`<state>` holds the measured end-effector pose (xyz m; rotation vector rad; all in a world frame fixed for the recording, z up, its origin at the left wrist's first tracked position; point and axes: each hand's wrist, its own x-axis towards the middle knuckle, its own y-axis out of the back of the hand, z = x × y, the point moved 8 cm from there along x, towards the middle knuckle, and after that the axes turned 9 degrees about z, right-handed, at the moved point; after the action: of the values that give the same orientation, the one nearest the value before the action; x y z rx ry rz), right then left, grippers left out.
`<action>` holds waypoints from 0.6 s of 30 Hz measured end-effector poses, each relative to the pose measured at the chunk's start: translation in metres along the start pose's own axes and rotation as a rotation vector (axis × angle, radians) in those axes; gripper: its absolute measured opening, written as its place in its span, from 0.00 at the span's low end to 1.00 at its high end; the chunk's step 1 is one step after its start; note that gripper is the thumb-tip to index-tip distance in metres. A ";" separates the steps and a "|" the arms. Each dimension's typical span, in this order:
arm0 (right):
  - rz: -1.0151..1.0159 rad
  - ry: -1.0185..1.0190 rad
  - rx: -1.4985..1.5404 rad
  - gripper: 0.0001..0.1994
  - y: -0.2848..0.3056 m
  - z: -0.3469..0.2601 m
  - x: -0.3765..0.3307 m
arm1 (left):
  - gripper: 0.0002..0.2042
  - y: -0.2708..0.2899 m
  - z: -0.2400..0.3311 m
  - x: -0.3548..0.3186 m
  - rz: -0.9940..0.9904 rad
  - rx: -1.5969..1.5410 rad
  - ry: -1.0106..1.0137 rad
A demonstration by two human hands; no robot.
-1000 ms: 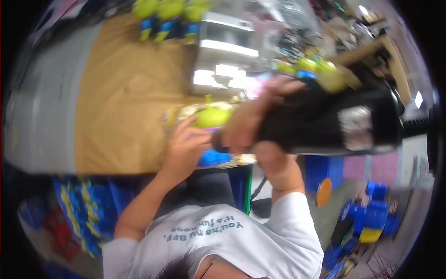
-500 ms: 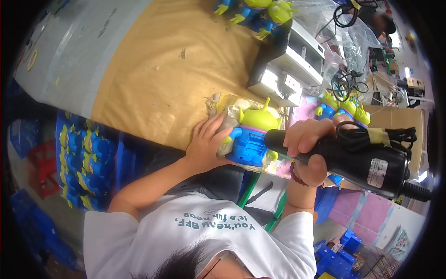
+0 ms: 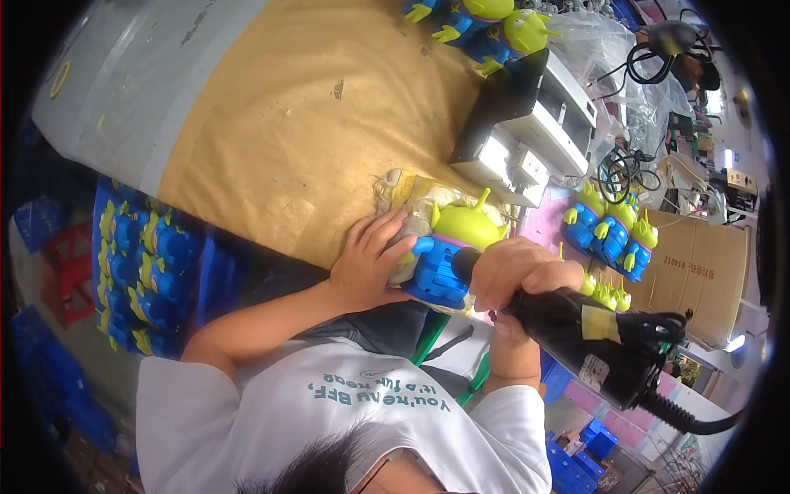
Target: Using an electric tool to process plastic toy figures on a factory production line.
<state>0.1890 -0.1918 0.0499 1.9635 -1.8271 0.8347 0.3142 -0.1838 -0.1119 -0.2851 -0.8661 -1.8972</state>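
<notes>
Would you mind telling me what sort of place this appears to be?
Probably a toy assembly workshop: a green-and-blue toy figure lies on the brown workbench, more identical figures stand beside it, and the right hand grips a black power tool.

Table [image 3: 271, 123] runs from upper left to centre right of the frame; brown cardboard cover, grey strip at its left edge. On it: green-and-blue alien toys [image 3: 485, 20] at top centre, grey-white machine [image 3: 527, 123] upper right, clear plastic bag [image 3: 597, 37] behind it, crumpled wrap [image 3: 411, 193] at centre, toy [image 3: 453, 247] beside it, more toys [image 3: 613, 235] on a pink mat centre right.
</notes>
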 end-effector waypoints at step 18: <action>0.727 0.015 -0.366 0.14 0.150 -0.022 0.058 | 0.44 -0.006 0.009 0.001 0.000 0.099 -0.058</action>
<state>0.0382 -0.2427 0.0802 1.0611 -2.5032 0.6185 0.3072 -0.1772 -0.1070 -0.2810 -0.9948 -1.8472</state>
